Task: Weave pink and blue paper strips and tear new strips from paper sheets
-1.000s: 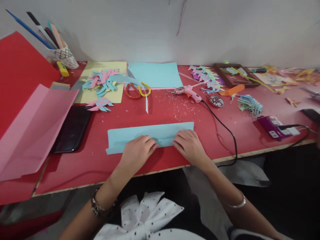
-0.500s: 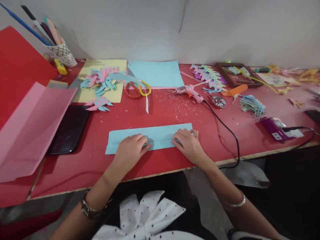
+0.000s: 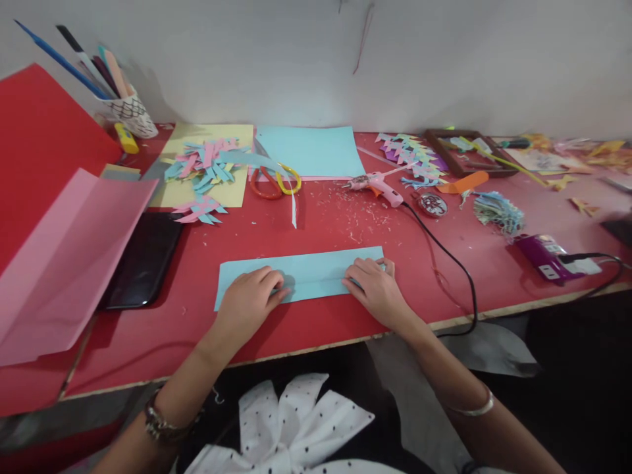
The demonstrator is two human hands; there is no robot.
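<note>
A long strip of light blue paper [image 3: 316, 275] lies on the red table with a lengthwise crease. Over its left part rests my left hand [image 3: 249, 296], its fingers curled and the thumb close to the forefinger, pressing on the paper near its front edge. My right hand [image 3: 372, 286] is closed at the right part of the strip, fingers bent onto the paper and thumb at the near edge. The fingertips are partly hidden behind both hands. Beyond the strip lie scissors [image 3: 266, 184] with a red and a yellow handle, partly under a thin blue paper strip.
A pink glue gun [image 3: 378, 187] with a black cord lies behind the right hand. Cut paper pieces [image 3: 202, 164] sit on a yellow sheet [image 3: 232, 194]. A dark phone-like slab [image 3: 141, 270] and folded pink paper [image 3: 93, 243] are at left; a purple socket box [image 3: 543, 257] is at right.
My left hand has slid left along the blue strip towards its left end. My right hand stays at the right end. The whole view has shifted slightly.
</note>
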